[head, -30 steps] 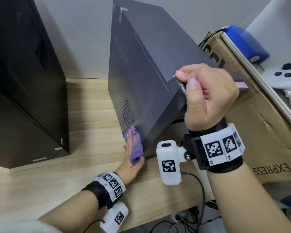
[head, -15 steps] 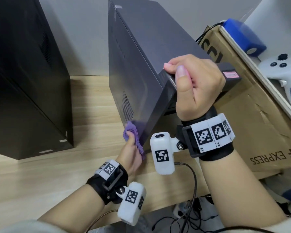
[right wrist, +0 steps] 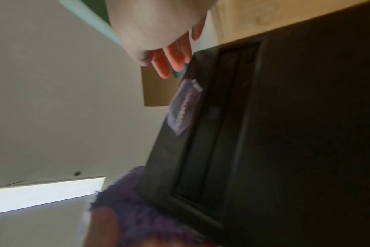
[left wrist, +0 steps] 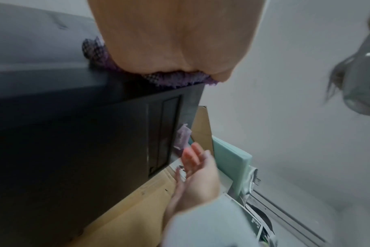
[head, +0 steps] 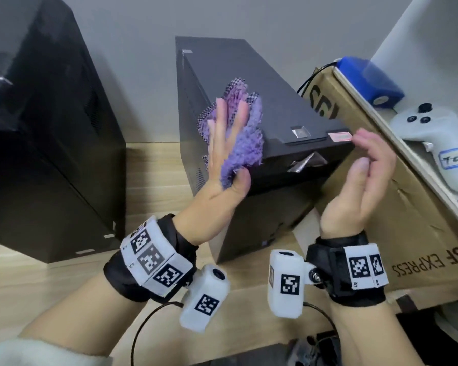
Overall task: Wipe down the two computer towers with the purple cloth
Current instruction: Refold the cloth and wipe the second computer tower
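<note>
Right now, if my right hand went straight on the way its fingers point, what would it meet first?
Probably the right tower's front top corner by the pink sticker. The right hand is open just beside it, though depth is unclear.

purple cloth [head: 245, 143]: shaggy, fluffy pile on one face, fine checked weave on the other
right tower [head: 259, 83]: dark grey, matt, smooth panels
left tower [head: 50, 143]: black, smooth, faint sheen
desk [head: 37, 281]: pale wood grain, smooth
box [head: 397, 215]: brown cardboard, matt, creased
controller [head: 439, 138]: white plastic, smooth
</note>
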The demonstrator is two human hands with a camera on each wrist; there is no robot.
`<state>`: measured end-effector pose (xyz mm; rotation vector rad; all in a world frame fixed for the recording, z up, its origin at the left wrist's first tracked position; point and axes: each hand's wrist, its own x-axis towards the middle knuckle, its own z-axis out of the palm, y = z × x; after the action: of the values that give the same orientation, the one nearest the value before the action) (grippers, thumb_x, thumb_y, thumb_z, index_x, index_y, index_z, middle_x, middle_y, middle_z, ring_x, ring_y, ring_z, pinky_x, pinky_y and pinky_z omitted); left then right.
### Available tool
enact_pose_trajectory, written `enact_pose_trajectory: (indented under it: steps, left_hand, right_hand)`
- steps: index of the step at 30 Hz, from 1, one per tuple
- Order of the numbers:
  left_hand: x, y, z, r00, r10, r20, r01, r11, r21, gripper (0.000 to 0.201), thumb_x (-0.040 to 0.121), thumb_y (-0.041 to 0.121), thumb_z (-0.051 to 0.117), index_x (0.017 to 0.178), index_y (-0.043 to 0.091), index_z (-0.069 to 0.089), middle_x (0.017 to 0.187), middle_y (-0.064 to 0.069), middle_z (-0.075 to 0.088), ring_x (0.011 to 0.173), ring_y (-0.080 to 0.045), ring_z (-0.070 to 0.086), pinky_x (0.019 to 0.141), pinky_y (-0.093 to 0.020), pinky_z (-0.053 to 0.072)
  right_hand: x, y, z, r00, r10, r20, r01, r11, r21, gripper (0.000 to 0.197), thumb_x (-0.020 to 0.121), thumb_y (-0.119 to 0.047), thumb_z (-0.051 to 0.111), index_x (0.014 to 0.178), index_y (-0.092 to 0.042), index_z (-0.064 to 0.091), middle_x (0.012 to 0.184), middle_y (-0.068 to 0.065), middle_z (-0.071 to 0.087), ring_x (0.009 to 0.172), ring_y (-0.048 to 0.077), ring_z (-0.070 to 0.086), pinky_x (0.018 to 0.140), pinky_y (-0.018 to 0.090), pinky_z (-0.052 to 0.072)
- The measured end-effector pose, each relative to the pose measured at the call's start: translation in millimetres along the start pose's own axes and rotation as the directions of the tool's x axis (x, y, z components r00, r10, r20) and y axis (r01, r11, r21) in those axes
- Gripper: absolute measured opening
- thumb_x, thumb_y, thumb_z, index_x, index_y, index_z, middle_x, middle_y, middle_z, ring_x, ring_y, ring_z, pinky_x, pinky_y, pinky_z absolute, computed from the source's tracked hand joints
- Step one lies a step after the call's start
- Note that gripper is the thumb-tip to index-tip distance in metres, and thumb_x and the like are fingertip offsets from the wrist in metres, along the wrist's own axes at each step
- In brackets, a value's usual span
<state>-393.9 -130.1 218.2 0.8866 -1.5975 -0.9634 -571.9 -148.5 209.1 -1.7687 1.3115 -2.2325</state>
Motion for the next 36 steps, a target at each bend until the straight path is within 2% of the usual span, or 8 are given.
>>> enact_pose_trajectory:
  steps: [3, 7, 12, 16, 22, 28, 33, 36]
  left_hand:
    - [16, -5, 3, 0.967, 0.254, 0.007, -0.249, 0.943, 0.222, 0.053, 0.092, 0.056, 0.039, 0.141, 0.052, 0.017, 0.159, -0.007, -0.005, 0.148, -0.032, -0.006, 0.117, -0.062, 0.005]
    - [22, -6, 2, 0.932, 0.36, -0.049, -0.329, 0.892, 0.31, 0.049, 0.092, 0.016, 0.048, 0.135, 0.035, 0.034, 0.155, -0.007, 0.006, 0.148, -0.03, 0.006, 0.116, -0.061, 0.014]
    - [20, -6, -5, 0.952, 0.307, -0.018, -0.284, 0.899, 0.332, 0.047, 0.092, 0.015, 0.048, 0.135, 0.026, 0.032, 0.152, 0.001, 0.013, 0.147, -0.032, 0.011, 0.115, -0.06, 0.018]
    - [18, -4, -12, 0.953, 0.303, -0.015, -0.281, 0.9, 0.334, 0.046, 0.092, 0.016, 0.047, 0.134, 0.025, 0.032, 0.151, -0.001, 0.014, 0.147, -0.027, 0.013, 0.116, -0.057, 0.019]
    - [13, -7, -47, 0.945, 0.326, -0.024, -0.302, 0.9, 0.313, 0.044, 0.096, 0.04, 0.04, 0.13, 0.012, 0.035, 0.148, -0.014, 0.019, 0.143, -0.022, 0.022, 0.118, -0.027, 0.02]
    - [11, -7, -62, 0.951, 0.308, 0.026, -0.298, 0.892, 0.341, 0.042, 0.096, 0.041, 0.039, 0.129, 0.016, 0.039, 0.146, -0.009, 0.029, 0.141, -0.019, 0.028, 0.118, -0.036, 0.024]
    - [12, -4, -60, 0.947, 0.322, -0.012, -0.299, 0.892, 0.338, 0.029, 0.094, 0.025, 0.045, 0.121, 0.015, 0.044, 0.128, -0.007, 0.043, 0.127, -0.014, 0.039, 0.112, -0.026, 0.028]
    - [11, -2, -62, 0.936, 0.35, -0.03, -0.328, 0.901, 0.283, 0.03, 0.099, 0.032, 0.039, 0.121, 0.014, 0.047, 0.123, 0.002, 0.047, 0.122, -0.014, 0.045, 0.11, -0.026, 0.032]
  right_hand:
    - [-16, 15, -2, 0.973, 0.227, -0.047, -0.231, 0.969, -0.091, 0.044, 0.092, -0.025, 0.031, 0.121, 0.004, 0.045, 0.121, 0.025, 0.046, 0.11, 0.018, 0.046, 0.098, 0.015, 0.036]
    - [-31, 27, 7, 0.861, 0.501, -0.089, -0.509, 0.846, -0.157, 0.057, 0.083, -0.052, 0.023, 0.109, -0.011, 0.053, 0.096, 0.009, 0.052, 0.086, 0.013, 0.045, 0.08, 0.023, 0.037]
    - [-34, 26, 11, 0.85, 0.516, -0.106, -0.527, 0.832, -0.174, 0.035, 0.088, -0.046, 0.027, 0.087, -0.016, 0.045, 0.07, -0.011, 0.043, 0.062, 0.004, 0.036, 0.061, 0.022, 0.028]
    - [-38, 23, 15, 0.84, 0.531, -0.108, -0.542, 0.82, -0.185, 0.039, 0.083, -0.053, 0.025, 0.082, -0.017, 0.041, 0.064, -0.012, 0.039, 0.058, -0.006, 0.042, 0.058, 0.024, 0.028]
    - [-58, 5, 31, 0.859, 0.51, -0.037, -0.502, 0.829, -0.246, 0.038, 0.082, -0.055, 0.025, 0.081, -0.021, 0.04, 0.069, -0.009, 0.043, 0.066, 0.013, 0.043, 0.058, 0.023, 0.034]
    - [-60, -2, 36, 0.863, 0.504, -0.044, -0.497, 0.827, -0.263, 0.039, 0.08, -0.057, 0.025, 0.082, -0.021, 0.04, 0.08, 0.004, 0.051, 0.076, 0.024, 0.049, 0.066, 0.027, 0.031]
    - [-59, -1, 31, 0.855, 0.518, -0.022, -0.506, 0.825, -0.252, 0.037, 0.08, -0.058, 0.024, 0.077, -0.024, 0.04, 0.078, 0.005, 0.05, 0.075, 0.025, 0.048, 0.062, 0.029, 0.031]
    - [-57, -2, 28, 0.838, 0.545, 0.006, -0.531, 0.819, -0.216, 0.029, 0.08, -0.058, 0.026, 0.072, -0.034, 0.04, 0.078, 0.005, 0.05, 0.076, 0.027, 0.05, 0.068, 0.03, 0.038]
